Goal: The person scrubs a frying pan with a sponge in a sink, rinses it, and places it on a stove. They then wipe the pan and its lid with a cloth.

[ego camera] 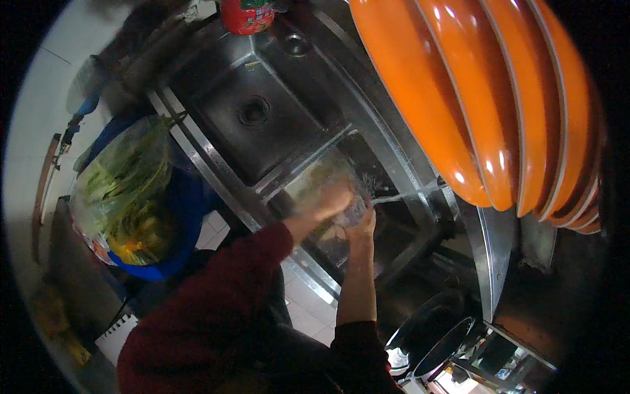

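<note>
A stainless steel double sink lies before me, and both my hands are in its nearer-right basin. My right hand grips a wet, see-through object; its kind is not clear. My left hand is blurred and lies against or just beside that object, its fingers not plain to see. A stream of water runs from a tap at the right towards my hands. Pale, blurred things lie in the basin under my wrists. A cloudy, pale patch shows beyond my left hand.
Large orange bowls or plates stand stacked at upper right, close above the sink. A blue bin at left holds leafy greens in a clear bag. A red container stands at the far rim. Dark pans lie lower right.
</note>
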### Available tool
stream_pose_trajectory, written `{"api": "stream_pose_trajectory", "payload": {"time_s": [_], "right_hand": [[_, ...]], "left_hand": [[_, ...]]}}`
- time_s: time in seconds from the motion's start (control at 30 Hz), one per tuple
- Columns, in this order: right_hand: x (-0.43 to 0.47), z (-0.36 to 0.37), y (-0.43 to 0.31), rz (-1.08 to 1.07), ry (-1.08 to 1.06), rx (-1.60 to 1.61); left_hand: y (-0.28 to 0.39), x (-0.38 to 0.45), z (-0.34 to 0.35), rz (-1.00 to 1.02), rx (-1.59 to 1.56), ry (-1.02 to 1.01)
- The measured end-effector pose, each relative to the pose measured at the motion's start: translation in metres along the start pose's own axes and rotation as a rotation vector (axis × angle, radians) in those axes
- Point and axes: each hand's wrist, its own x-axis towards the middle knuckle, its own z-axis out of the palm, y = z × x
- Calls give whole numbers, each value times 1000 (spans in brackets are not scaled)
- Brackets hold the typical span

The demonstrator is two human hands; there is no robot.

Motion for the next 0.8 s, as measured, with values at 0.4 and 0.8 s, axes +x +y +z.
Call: {"api": "stream_pose_trajectory", "payload": {"time_s": [0.4, 0.8], "right_hand": [[-5, -100, -26, -623, -375, -743], [5, -30, 18, -461, -140, -877]], "left_hand": [[-13, 43, -28, -282, -607, -98], [102, -80, -53, 319, 43, 113]]}}
